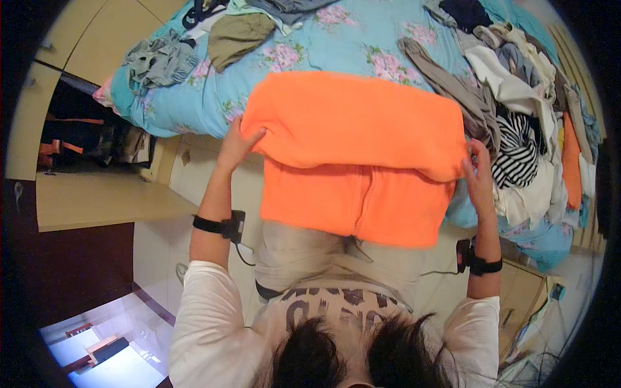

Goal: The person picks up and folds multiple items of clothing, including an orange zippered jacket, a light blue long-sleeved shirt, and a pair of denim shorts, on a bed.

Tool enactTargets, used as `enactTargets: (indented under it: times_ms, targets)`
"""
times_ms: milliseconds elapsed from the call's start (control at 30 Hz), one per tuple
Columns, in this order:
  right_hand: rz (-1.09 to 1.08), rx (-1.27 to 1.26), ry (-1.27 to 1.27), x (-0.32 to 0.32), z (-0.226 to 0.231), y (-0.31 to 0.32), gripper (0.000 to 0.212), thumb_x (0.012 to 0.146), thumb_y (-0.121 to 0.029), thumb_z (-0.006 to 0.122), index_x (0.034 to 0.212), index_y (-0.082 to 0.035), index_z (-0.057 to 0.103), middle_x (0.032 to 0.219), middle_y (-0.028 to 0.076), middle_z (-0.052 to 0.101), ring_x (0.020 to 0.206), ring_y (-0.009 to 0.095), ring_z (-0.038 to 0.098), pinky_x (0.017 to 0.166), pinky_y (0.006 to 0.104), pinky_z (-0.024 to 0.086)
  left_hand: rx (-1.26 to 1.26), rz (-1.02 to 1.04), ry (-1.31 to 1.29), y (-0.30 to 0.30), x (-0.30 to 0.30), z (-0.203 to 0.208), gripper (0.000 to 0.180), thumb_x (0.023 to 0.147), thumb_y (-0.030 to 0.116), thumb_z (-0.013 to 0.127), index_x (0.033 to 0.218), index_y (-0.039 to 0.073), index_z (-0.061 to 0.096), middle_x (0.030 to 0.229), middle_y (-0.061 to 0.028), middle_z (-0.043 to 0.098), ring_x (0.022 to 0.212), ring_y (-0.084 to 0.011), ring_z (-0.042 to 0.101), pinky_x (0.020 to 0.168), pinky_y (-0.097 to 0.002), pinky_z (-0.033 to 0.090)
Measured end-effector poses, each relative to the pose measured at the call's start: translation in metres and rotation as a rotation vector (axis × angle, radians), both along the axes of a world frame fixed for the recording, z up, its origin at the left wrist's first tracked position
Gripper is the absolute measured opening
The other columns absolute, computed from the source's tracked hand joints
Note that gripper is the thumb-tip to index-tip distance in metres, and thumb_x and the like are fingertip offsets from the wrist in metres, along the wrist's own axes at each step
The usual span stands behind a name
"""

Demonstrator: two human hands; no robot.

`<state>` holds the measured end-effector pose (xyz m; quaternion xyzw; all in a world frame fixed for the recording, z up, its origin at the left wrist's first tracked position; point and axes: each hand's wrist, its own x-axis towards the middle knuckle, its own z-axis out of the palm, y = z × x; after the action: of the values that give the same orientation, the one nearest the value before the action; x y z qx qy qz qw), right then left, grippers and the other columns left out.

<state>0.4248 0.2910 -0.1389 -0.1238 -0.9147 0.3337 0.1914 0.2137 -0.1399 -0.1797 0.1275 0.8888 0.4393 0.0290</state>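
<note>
Orange garment (352,139) is held at centre frame, folded over itself, upper layer lying across the edge of the bed (336,45), lower layer hanging down toward bottom centre in front of the person's torso. Fabric looks thick and plain, a centre seam is seen on the hanging part.

Left hand (234,145) is seen at the garment's left edge, centre left of frame; its grip is clamped on the fold, thumb on top, fingers under the cloth. Right hand (477,173) is seen at the garment's right edge, centre right; its grip is pinched on the corner of the upper layer. A black wrist strap (217,226) with a small box is worn on the left forearm, a matching black strap (480,264) on the right, cables are trailed from both.

The bed is covered with a light blue floral sheet, filling upper centre. Olive-brown garment (238,35) is laid at upper left of the bed, a grey crumpled garment (158,61) just left of it. A long taupe garment (456,90) is stretched diagonally just right of the orange one, touching it at the upper right corner. A heap of mixed clothes (524,110) is piled along the right side, a black-and-white striped piece (517,152) near the right hand. Pale tiled floor (162,239) is seen lower left, beige wardrobe panels (71,39) at upper left.
</note>
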Motion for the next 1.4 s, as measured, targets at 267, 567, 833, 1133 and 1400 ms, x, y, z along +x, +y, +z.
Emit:
enactTargets:
  times_ms: [267, 567, 833, 1133, 1400]
  targets:
    - [-0.065, -0.328, -0.382, -0.010, -0.010, 0.014, 0.036, 0.075, -0.024, 0.057, 0.096, 0.004, 0.052, 0.092, 0.010, 0.057, 0.080, 0.011, 0.053, 0.071, 0.0244, 0.041, 0.351, -0.030, -0.417, 0.012, 0.005, 0.018, 0.038, 0.074, 0.021, 0.058, 0.103, -0.002, 0.049, 0.097, -0.0073, 0.054, 0.084, -0.0124, 0.052, 0.072, -0.0254, 0.042]
    - [-0.011, -0.868, -0.124, 0.002, 0.015, 0.003, 0.040, 0.074, -0.016, 0.057, 0.107, 0.003, 0.045, 0.101, 0.009, 0.053, 0.088, 0.014, 0.052, 0.079, 0.0257, 0.040, 0.882, 0.088, -0.500, 0.015, 0.034, 0.058, 0.032, 0.079, 0.015, 0.051, 0.104, -0.005, 0.046, 0.099, -0.0097, 0.054, 0.089, -0.0170, 0.054, 0.076, -0.0270, 0.043]
    - [-0.149, -1.077, -0.142, 0.100, -0.023, -0.023, 0.049, 0.072, -0.016, 0.059, 0.112, 0.004, 0.039, 0.108, 0.011, 0.049, 0.097, 0.018, 0.049, 0.085, 0.0294, 0.037, 1.007, 0.208, -0.714, -0.030, 0.104, 0.016, 0.037, 0.077, 0.014, 0.050, 0.109, -0.002, 0.042, 0.103, -0.0098, 0.051, 0.091, -0.0176, 0.052, 0.077, -0.0291, 0.043]
    - [-0.050, -1.162, -0.089, 0.125, -0.010, -0.036, 0.054, 0.070, -0.018, 0.061, 0.114, 0.003, 0.038, 0.110, 0.010, 0.048, 0.096, 0.019, 0.049, 0.085, 0.0298, 0.036, 0.950, 0.171, -0.692, -0.048, 0.109, 0.012, 0.038, 0.077, 0.015, 0.050, 0.109, -0.003, 0.041, 0.104, -0.0098, 0.050, 0.092, -0.0179, 0.052, 0.077, -0.0289, 0.043]
    - [-0.242, -0.925, -0.390, 0.128, -0.060, -0.049, 0.052, 0.071, -0.021, 0.060, 0.112, 0.001, 0.039, 0.108, 0.010, 0.048, 0.098, 0.015, 0.045, 0.081, 0.0282, 0.037, 0.542, 0.118, -0.542, -0.032, 0.102, -0.011, 0.040, 0.079, 0.015, 0.047, 0.115, -0.002, 0.036, 0.106, -0.0088, 0.048, 0.094, -0.0171, 0.049, 0.078, -0.0255, 0.040]
